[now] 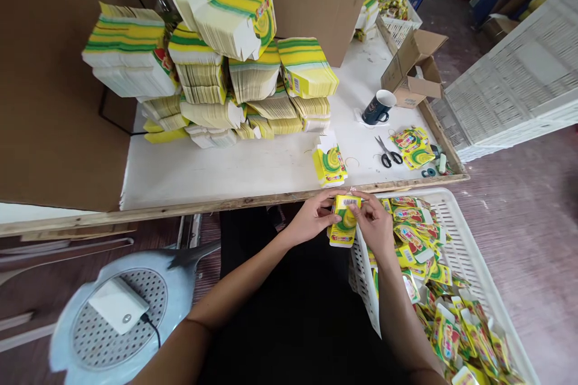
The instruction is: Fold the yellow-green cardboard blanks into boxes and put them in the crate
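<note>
While the big heap of flat yellow-and-green printed carton blanks (217, 66) on the white table (235, 171) looks barely touched, the person has one small yellow-and-green cardboard box (344, 221) in hand, held just below the table's wooden front edge and over the near corner of the white slatted plastic crate (456, 216). The left hand (311, 216) grips the box from its left side, fingers wrapped round it; the right hand (374, 222) pinches the top end by the barcode flap, so both hands are closed on the one box.

To my eye the work is well under way but nowhere near finished. The crate already holds a good jumble of folded boxes (433, 289), heaped loosely from its middle towards the near end. A short stack of blanks (330, 163) sits on the table just in front of the hands, and behind it the bundles are piled several layers high, which I take to be what is left.

Off to the right on the table lie black-handled scissors (389, 153), a dark blue mug (378, 107) and an open brown cardboard box (413, 66).
</note>
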The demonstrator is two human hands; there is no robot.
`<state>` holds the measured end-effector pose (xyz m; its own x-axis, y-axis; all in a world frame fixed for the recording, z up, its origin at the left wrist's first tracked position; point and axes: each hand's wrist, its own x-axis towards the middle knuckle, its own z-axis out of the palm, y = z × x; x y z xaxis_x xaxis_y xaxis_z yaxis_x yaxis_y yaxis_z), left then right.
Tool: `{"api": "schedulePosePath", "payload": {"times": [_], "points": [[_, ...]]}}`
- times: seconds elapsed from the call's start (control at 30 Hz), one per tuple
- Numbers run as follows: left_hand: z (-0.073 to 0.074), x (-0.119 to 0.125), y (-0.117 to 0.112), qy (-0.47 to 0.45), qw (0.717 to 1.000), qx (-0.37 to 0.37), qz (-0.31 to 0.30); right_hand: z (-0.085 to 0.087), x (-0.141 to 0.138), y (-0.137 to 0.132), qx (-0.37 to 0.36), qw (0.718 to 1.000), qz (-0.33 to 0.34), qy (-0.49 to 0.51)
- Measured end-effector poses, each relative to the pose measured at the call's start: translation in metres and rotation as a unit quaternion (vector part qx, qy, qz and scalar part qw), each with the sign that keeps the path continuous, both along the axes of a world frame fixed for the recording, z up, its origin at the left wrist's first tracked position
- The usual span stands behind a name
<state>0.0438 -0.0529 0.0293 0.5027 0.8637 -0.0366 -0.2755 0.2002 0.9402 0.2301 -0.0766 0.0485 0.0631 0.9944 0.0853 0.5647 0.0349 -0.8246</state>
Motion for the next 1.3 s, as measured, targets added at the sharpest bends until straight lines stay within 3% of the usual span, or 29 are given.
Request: {"api": "schedulePosePath", "payload": {"times": [0.1,0.2,0.33,0.4,0.5,0.67,0.87,1.07,1.2,1.3], "points": [[0.002,0.011,-0.005,0.023,0.999,0.029,0.011,0.001,0.004,-0.003,0.033,0.999,-0.013,0.025],[0.001,0.021,0.000,0.067,0.988,0.132,0.042,0.012,0.020,-0.010,0.089,0.994,-0.069,0.004],[-0.018,0.023,0.031,0.234,0.919,0.289,0.131,0.030,0.052,-0.023,0.172,0.957,-0.183,-0.142],[-0.032,0.022,0.047,0.320,0.888,0.300,0.136,0.029,0.058,-0.028,0.162,0.958,-0.185,-0.149],[-0.050,0.019,0.056,0.374,0.866,0.308,0.123,0.013,0.049,-0.028,0.086,0.983,-0.152,-0.050],[-0.060,0.012,0.042,0.366,0.852,0.346,0.144,-0.027,0.014,-0.010,-0.020,0.980,-0.151,0.127],[-0.065,0.009,0.035,0.356,0.835,0.393,0.148,-0.057,-0.004,0.011,-0.068,0.970,-0.148,0.178],[-0.068,0.001,0.024,0.335,0.834,0.398,0.182,-0.062,-0.011,0.007,-0.078,0.962,-0.155,0.210],[-0.060,0.000,0.000,0.217,0.863,0.433,0.142,-0.061,-0.011,0.001,-0.094,0.933,-0.151,0.314],[-0.050,0.003,-0.017,0.150,0.887,0.422,0.116,-0.060,-0.006,-0.002,-0.074,0.928,-0.149,0.333]]}}
